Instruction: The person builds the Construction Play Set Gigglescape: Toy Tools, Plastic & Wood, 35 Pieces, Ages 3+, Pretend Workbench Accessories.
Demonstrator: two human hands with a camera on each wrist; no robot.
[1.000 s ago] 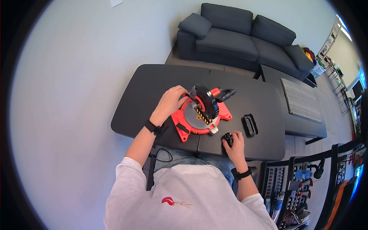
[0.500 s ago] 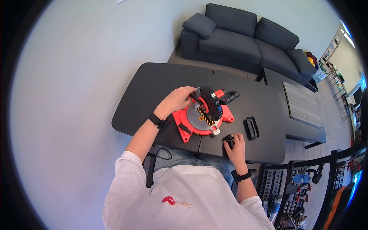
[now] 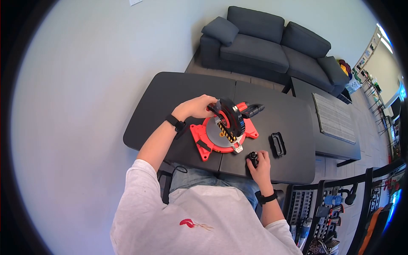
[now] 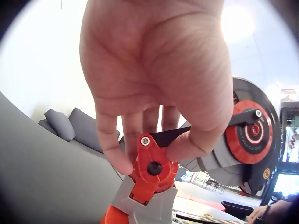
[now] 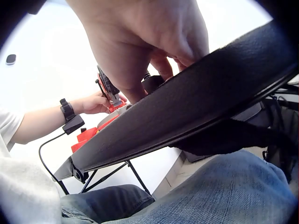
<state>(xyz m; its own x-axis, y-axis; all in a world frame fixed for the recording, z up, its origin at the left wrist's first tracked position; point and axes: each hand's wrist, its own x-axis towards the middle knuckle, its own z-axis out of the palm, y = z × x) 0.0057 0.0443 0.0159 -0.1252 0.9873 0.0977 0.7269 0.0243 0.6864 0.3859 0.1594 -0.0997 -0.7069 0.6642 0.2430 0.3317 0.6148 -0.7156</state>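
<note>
Miter saw (image 3: pixel 234 121), red and black, stood upright on the dark table (image 3: pixel 170 97), its base lying across the seam between the table's 2 halves. At its rear left, the left hand (image 3: pixel 196 106) was partly closed: in the left wrist view its thumb and fingers bent round the red pivot bracket (image 4: pixel 148 161) from 2 sides, touching it, with a gap between them where the bracket sat.

Near the front edge, the right hand (image 3: pixel 261 167) gripped a small black cylinder (image 3: pixel 253 156), its thumb on the left side and its fingers on the right; in the right wrist view the table edge hid most of that grip. The 2 hands were well apart, the saw between them. Beyond the right hand and to its right, an oblong black frame (image 3: pixel 274 145) lay on the table, touched by neither hand.
</note>
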